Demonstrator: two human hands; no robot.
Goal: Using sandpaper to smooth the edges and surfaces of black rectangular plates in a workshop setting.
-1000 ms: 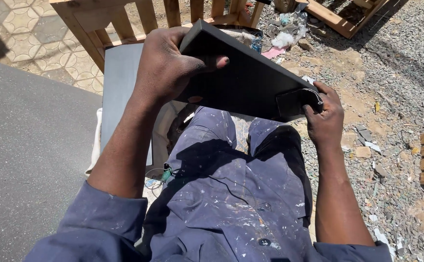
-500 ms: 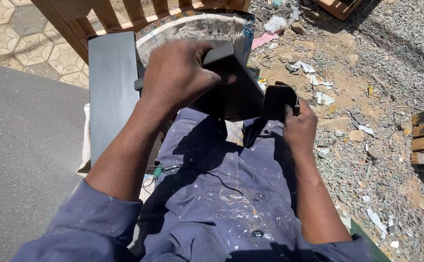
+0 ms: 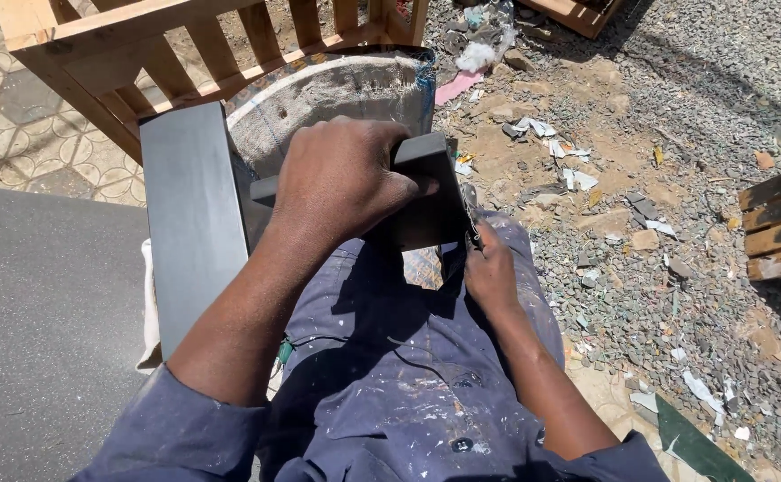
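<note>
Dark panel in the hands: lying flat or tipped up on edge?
Tipped up. The dark panel stands on edge over the lap, left hand spread over its top, right hand at its lower corner.

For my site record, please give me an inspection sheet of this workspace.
Surface: grey flat slab at left; gravel ground at right.
Job's things: dark grey painted board piece, held over the lap.
Clutter: stones and pale scraps.
Grippers: left hand grips the board's top; right hand at its lower edge.
Cables: nothing seen.
Surroundings: wooden slatted frame; second dark grey panel; round grey drum.
</note>
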